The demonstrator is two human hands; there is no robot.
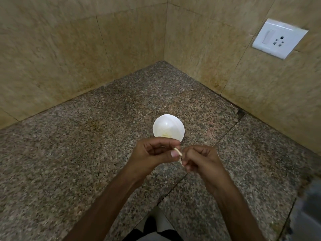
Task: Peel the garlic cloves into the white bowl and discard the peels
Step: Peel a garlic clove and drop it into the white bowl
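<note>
Just beyond left hand (pixel 152 153) sits white bowl (pixel 166 122), close for drops; left pinches garlic clove (pixel 178 151) steady while right hand (pixel 202 161) pinches peel (pixel 180 161), prob. to strip it.

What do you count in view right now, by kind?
Bowl: 1
Hands: 2, left hand, right hand
Clove, pinched by both: 1
Socket: 1
Total: 5
Bits inside it: too blurred to count
</note>
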